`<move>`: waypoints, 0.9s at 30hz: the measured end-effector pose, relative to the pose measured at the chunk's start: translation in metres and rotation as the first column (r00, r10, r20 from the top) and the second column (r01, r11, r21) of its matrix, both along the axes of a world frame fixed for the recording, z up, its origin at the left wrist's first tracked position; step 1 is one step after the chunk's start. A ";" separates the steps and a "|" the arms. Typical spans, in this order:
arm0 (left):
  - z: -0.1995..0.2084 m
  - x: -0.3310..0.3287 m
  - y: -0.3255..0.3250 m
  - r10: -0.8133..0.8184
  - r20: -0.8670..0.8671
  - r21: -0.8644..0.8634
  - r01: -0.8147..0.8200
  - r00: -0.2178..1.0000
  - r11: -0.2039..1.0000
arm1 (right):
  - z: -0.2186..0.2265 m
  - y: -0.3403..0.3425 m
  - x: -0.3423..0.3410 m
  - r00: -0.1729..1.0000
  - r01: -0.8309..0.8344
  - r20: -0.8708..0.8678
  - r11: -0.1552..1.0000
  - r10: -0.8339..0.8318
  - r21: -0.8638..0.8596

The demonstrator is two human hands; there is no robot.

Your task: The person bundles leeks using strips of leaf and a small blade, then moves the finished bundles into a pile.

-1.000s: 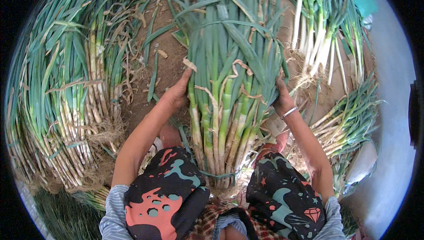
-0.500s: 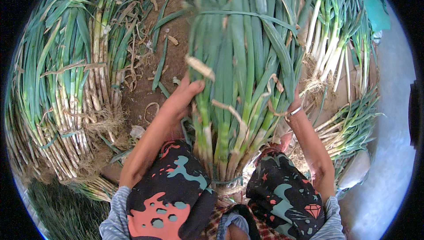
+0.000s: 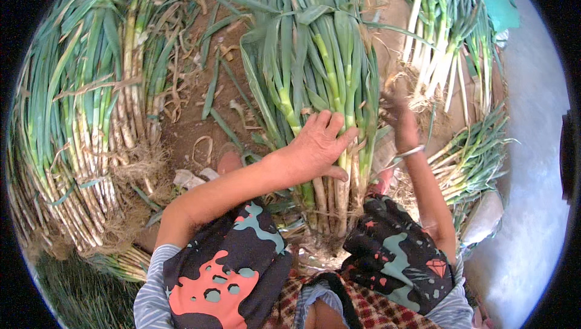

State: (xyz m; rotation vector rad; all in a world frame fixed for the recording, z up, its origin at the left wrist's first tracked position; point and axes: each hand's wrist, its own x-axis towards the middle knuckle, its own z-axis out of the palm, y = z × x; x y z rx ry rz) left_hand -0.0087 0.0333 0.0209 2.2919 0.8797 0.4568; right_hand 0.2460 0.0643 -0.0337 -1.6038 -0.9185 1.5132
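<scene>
My left hand [image 3: 318,147] now lies flat, fingers spread, across the stalks of the green onion bundle [image 3: 315,81] standing between my knees, having slid over from its edge; my right hand [image 3: 402,126] grips the bundle's far side.

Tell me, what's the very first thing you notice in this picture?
A big bundle of green onions stands in the middle, with the left hand pressed flat on its stalks and the right hand at its right side. More onion piles lie on the left, on brown soil.
</scene>
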 end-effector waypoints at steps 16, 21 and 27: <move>-0.044 -0.069 0.042 0.964 0.094 -0.889 -0.415 0.247 0.193 | -0.030 -0.016 -0.022 0.971 0.135 0.193 0.989 -0.144 0.059; -0.093 -0.061 0.014 0.870 0.187 -0.977 0.175 0.456 0.118 | -0.031 -0.052 -0.030 0.833 0.089 -0.503 0.953 -0.230 -0.289; -0.069 -0.070 0.026 0.822 0.288 -0.957 0.128 0.491 0.259 | -0.012 -0.051 -0.042 0.793 -0.020 -0.573 0.931 -0.207 -0.365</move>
